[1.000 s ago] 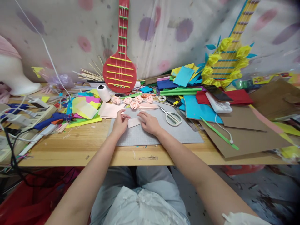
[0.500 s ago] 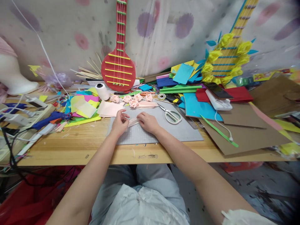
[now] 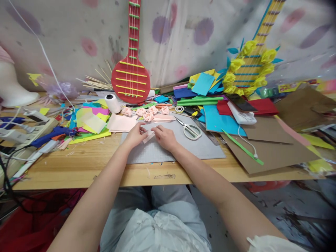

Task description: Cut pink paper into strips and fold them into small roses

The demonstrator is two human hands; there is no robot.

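Observation:
A pale pink strip of paper (image 3: 148,137) spans the gap between my hands, above the grey cutting mat (image 3: 168,154). My left hand (image 3: 135,135) pinches its left end, fingers curled. On the other end, my right hand (image 3: 165,136) has its fingers closed; the fingertips partly cover the paper. Beyond the hands lie several pink paper flowers (image 3: 148,114) and a long pink paper piece (image 3: 164,118). A stack of pink paper sheets (image 3: 121,123) rests just past my left hand. Scissors (image 3: 190,129) with pale handles lie partly spread to the right of my right hand.
A white thread spool (image 3: 112,103) stands behind the pink sheets. At left are a blue glue gun (image 3: 54,135) and a power strip (image 3: 42,127). A red paper instrument (image 3: 131,78) leans at the back. Brown cardboard (image 3: 273,154) covers the right side.
The pink strip between my hands has turned and shows more of its flat face. My left hand has rolled slightly over it. The whole view has shifted a little.

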